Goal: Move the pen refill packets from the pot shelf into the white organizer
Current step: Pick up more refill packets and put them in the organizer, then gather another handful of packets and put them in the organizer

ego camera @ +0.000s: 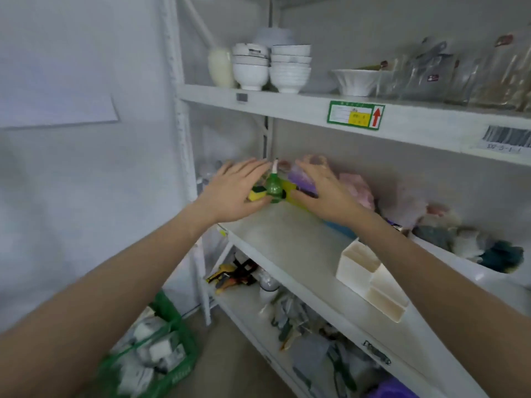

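Both my hands reach to the back left of the middle shelf point(287, 237). My left hand point(232, 191) has its fingers spread over a yellow packet point(254, 195) and touches it. My right hand point(321, 188) lies with spread fingers on yellow point(288, 188) and purple packets point(298, 178). Whether either hand grips a packet is hidden. A small green bottle point(273, 188) with a white nozzle stands between the hands. The white organizer point(370, 278), with several empty compartments, sits at the shelf's front right, under my right forearm.
Stacked white bowls point(271, 67) and a wide bowl point(355, 81) stand on the upper shelf, beside clear bags. Pink and dark cloth-like items point(459, 234) lie to the right. Tools point(230, 275) fill the lower shelf. A green basket point(161, 357) sits on the floor.
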